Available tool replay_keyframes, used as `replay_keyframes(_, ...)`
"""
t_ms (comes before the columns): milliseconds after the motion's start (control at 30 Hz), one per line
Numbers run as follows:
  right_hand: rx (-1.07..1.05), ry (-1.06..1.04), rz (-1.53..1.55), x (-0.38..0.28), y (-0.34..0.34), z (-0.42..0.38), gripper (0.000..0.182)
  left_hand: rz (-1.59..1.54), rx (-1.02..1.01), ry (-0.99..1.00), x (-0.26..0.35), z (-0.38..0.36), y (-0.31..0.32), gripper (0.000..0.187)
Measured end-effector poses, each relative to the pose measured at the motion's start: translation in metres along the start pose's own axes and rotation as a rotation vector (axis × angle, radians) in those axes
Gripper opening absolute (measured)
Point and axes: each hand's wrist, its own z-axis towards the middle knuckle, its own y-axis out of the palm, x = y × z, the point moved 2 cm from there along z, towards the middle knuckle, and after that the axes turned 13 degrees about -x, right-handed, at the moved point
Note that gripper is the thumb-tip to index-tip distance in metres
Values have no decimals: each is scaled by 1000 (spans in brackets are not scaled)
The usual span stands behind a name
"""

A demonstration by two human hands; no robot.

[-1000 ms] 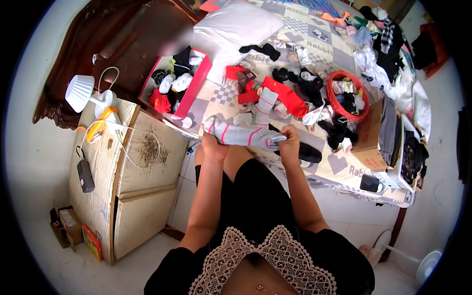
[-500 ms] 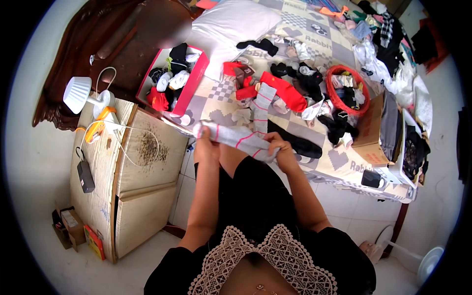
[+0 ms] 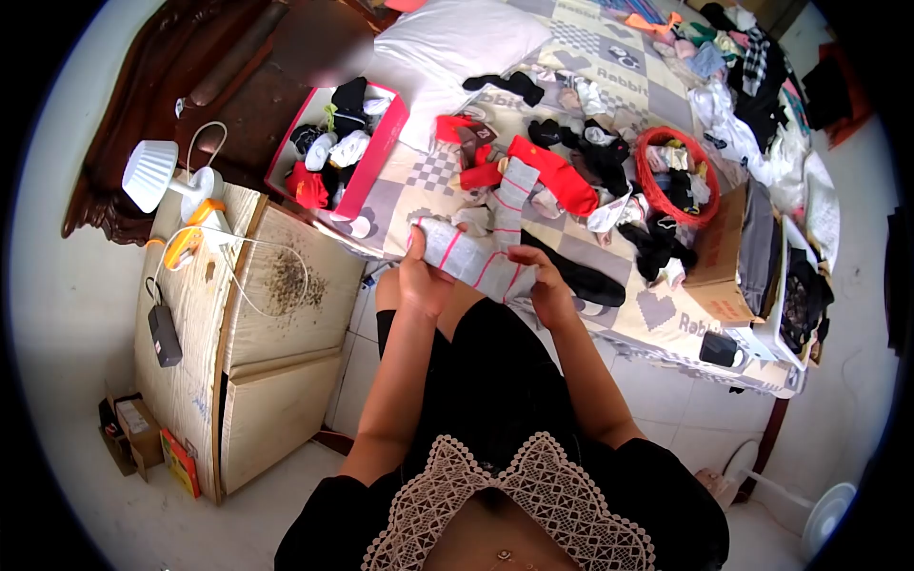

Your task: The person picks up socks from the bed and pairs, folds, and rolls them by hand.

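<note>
A grey sock with pink stripes [image 3: 464, 255] is stretched above my lap between both hands. My left hand [image 3: 425, 282] is closed on one end, thumb on top. My right hand [image 3: 549, 287] pinches the other end, its fingers partly bent. Just beyond, a matching grey striped sock [image 3: 514, 195] lies on the bed, alongside a long black sock [image 3: 583, 270] and a red sock [image 3: 557, 179].
A pink-red box [image 3: 373, 157] of socks stands at the bed's left edge. Farther right are a red basket [image 3: 643, 176], a cardboard box [image 3: 719, 257] and piled clothes [image 3: 738, 114]. A wooden cabinet [image 3: 276, 324] with a lamp [image 3: 152, 176] stands at left.
The sock's left end has moved right and my left hand is nearer my right. My right hand's fingers have loosened a little, and the sock now looks wider and flatter.
</note>
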Motion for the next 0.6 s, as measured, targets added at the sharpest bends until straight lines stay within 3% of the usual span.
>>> replay_keyframes(167,70,94,337,-1,30,-4,68,-128,-172,-178,-19,-1,8,46)
replay_keyframes(233,-111,475,141,5,29,-16,64,-18,-110,-57,-17,3,7,45)
replay_keyframes(267,-25,518,75,10,31,-21,57,-17,-29,14,-13,6,0,44)
replay_keyframes(300,-24,518,77,11,25,-24,57,-16,-28,12,-8,10,-15,44)
replay_keyframes(367,140,528,-263,13,-3,-34,46,-39,-28,203,3,16,-45,42)
replay_keyframes(400,232,469,-213,16,-16,-39,36,-37,-28,203,3,15,-45,42)
replay_keyframes(433,230,467,-211,15,-25,-43,36,-32,63,244,5,14,-45,41)
replay_keyframes(500,374,418,-541,10,-41,-48,39,-26,148,281,5,12,-37,39)
replay_keyframes(567,372,346,-529,7,-37,-42,41,-30,198,35,-16,9,-18,38)
replay_keyframes(600,353,161,-654,-6,-18,-33,42,5,109,-68,-31,9,-14,40)
